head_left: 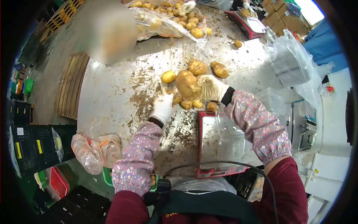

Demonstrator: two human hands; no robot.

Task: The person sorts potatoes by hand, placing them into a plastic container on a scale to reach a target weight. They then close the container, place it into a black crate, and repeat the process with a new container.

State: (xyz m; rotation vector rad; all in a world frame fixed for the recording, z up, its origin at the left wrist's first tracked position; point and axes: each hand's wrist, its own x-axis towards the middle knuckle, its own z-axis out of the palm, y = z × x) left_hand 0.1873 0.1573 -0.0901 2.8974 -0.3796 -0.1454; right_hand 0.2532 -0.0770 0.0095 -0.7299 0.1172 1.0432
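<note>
My right hand, in a soiled white glove, grips a large potato above the table. My left hand, also gloved, has its fingers curled at a smaller potato, partly hidden behind the large one. Close around them lie a yellow potato, a big brown potato, an oblong potato and several small ones. Just below my right hand, a red-framed scale carries a clear plastic tray.
Dirt covers much of the metal table. At the back are a plastic sack of potatoes, a co-worker's gloved hand and another red scale. Plastic bags stand right; a crumpled bag lies left. A black cable crosses in front.
</note>
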